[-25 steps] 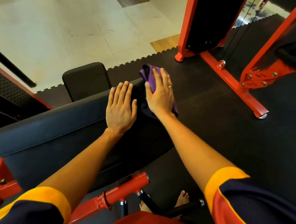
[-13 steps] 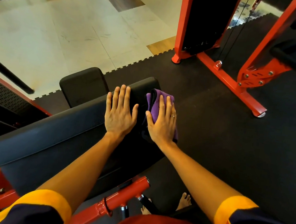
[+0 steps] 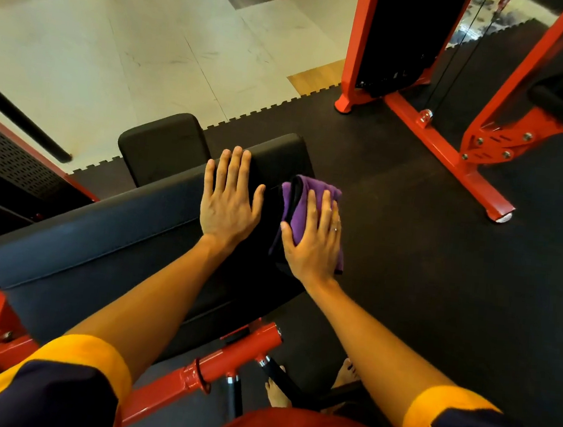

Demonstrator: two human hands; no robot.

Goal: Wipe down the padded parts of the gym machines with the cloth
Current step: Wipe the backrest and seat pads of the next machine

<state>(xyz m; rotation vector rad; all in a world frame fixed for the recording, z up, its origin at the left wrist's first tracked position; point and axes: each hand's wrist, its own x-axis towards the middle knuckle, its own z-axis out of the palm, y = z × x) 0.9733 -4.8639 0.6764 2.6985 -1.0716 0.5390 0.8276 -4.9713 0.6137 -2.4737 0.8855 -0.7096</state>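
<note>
While left hand (image 3: 229,208) rests flat on pad (image 3: 99,230), fingers straight, right hand (image 3: 313,247) presses purple cloth (image 3: 310,187) under flat fingers, on pad side just right of left fingers. Wiping step in hand, it seems; next stroke needs even pressure along pad.

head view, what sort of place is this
Most likely a gym: a black padded bench on a red frame, a red steel machine frame standing nearby, and interlocking rubber floor mats under both.
</note>
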